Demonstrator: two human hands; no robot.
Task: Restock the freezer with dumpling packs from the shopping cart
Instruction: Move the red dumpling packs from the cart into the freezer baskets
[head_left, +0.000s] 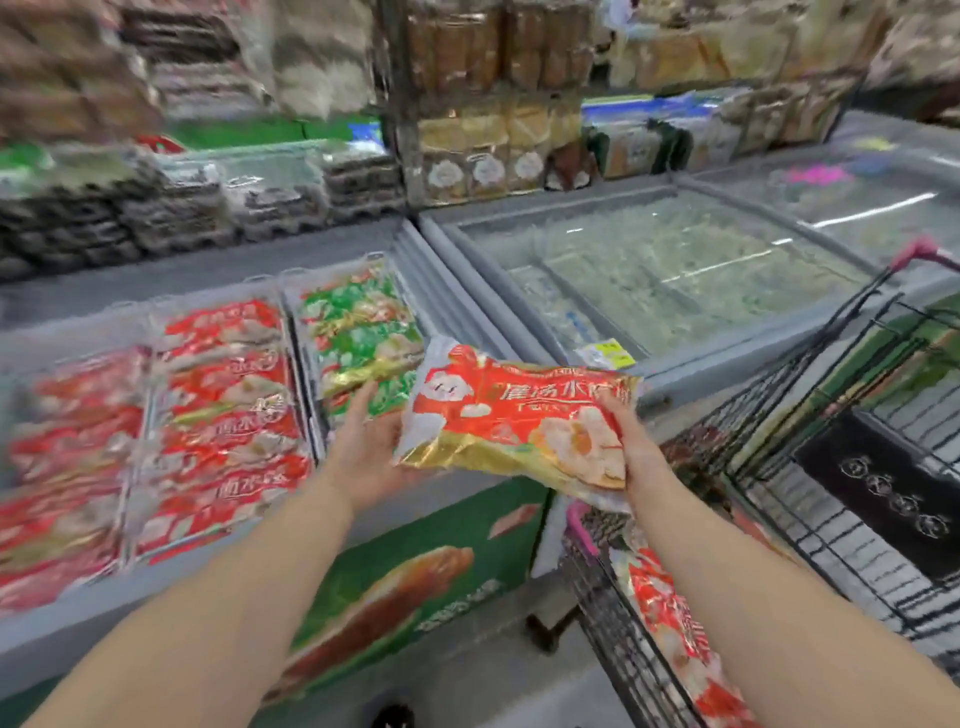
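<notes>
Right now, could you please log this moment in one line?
right hand grips red dumpling pack | left hand supports its end | above freezer rim

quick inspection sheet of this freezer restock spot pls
surface: open freezer, stocked red packs and green packs in rows inside
job's things: held pack above the freezer's right corner; spare packs in the shopping cart
clutter: nothing seen
grippers: left hand supports the held pack's left edge, fingers straight; right hand grips its right edge
cables: nothing seen
surroundings: glass-lidded freezer at right; blurred stocked shelves behind
</notes>
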